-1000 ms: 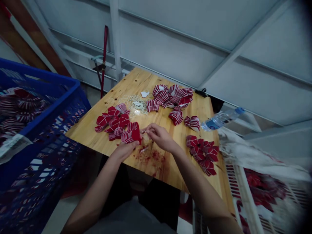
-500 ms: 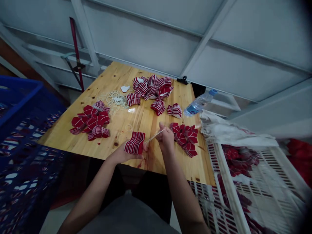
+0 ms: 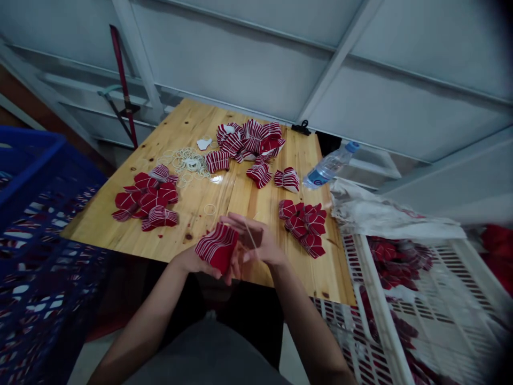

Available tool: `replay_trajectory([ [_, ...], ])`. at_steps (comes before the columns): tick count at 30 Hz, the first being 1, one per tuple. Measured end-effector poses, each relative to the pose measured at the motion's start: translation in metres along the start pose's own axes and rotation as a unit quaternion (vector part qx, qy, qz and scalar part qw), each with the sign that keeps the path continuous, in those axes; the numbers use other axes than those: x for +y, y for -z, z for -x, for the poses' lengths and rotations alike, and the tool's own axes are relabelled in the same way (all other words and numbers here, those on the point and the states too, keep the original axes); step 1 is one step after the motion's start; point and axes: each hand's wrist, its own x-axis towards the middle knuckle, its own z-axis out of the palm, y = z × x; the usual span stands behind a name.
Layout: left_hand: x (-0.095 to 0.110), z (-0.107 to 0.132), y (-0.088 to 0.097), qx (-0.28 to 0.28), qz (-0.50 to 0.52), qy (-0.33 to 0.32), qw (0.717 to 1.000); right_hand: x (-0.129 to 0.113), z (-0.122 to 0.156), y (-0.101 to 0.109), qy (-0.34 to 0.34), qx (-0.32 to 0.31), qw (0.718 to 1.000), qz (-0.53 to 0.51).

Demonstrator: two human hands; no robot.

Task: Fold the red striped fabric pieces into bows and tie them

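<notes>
My left hand cradles a thick stack of red fabric pieces with white stripes. My right hand sits just beside that stack, its fingers pinching a thin pale rubber band stretched between them. On the wooden table lie a tangle of rubber bands and a single loose band. Striped red fabric lies in several piles: one at left, one at the far side, and one at right.
A blue plastic crate holding striped fabric stands at left. A white slatted crate with red fabric stands at right, below a white cloth. A water bottle lies near the table's far right corner.
My right hand has moved left, from the gap beside the stack to right against it, bringing the band along. The view has swung since the oldest frame, and the table now sits more centrally.
</notes>
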Motion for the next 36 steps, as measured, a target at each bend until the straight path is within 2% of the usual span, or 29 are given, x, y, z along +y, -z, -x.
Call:
replay_trajectory([
  [3, -0.007, -0.013, -0.003, -0.084, 0.016, 0.054, 0.995, -0.009, -0.001, -0.017, 0.013, -0.062, 0.997, 0.051],
  [5, -0.013, -0.02, -0.004, -0.097, 0.032, 0.054, 0.993, -0.009, -0.001, -0.025, 0.017, -0.064, 0.995, 0.073],
  [8, -0.019, -0.021, -0.003, -0.099, 0.057, 0.064, 0.991, -0.006, 0.0, -0.029, 0.007, -0.033, 0.995, 0.093],
  [11, -0.019, -0.016, -0.002, -0.117, 0.074, 0.108, 0.985, -0.009, 0.0, -0.023, -0.059, -0.033, 0.995, 0.078],
  [15, -0.014, -0.011, -0.004, -0.147, 0.049, 0.167, 0.974, -0.031, -0.009, -0.009, -0.184, -0.147, 0.971, 0.031],
  [18, -0.01, -0.01, -0.006, -0.138, 0.022, 0.184, 0.973, -0.047, -0.017, -0.009, -0.19, -0.206, 0.954, 0.105],
  [19, -0.009, -0.011, -0.006, -0.13, 0.022, 0.189, 0.973, -0.049, -0.02, -0.012, -0.166, -0.202, 0.95, 0.171],
  [21, -0.008, -0.012, -0.007, -0.117, 0.028, 0.199, 0.973, -0.05, -0.024, -0.021, -0.084, -0.139, 0.93, 0.331],
  [23, -0.006, -0.013, -0.007, -0.108, 0.026, 0.199, 0.974, -0.045, -0.028, -0.03, -0.002, -0.027, 0.897, 0.44],
  [25, -0.005, -0.012, -0.007, -0.1, 0.017, 0.192, 0.976, -0.039, -0.032, -0.034, 0.031, 0.077, 0.885, 0.459],
  [27, -0.005, -0.01, -0.004, -0.087, 0.013, 0.19, 0.978, -0.032, -0.035, -0.032, 0.002, 0.139, 0.906, 0.399],
  [30, -0.008, -0.004, 0.004, -0.076, 0.012, 0.189, 0.979, -0.022, -0.033, -0.025, -0.108, 0.182, 0.959, 0.188],
  [33, -0.013, 0.001, 0.014, -0.077, 0.02, 0.167, 0.983, -0.014, -0.022, -0.02, -0.154, 0.204, 0.967, -0.014],
  [36, -0.019, 0.003, 0.02, -0.091, 0.035, 0.149, 0.984, -0.012, -0.01, -0.015, -0.14, 0.16, 0.975, -0.068],
])
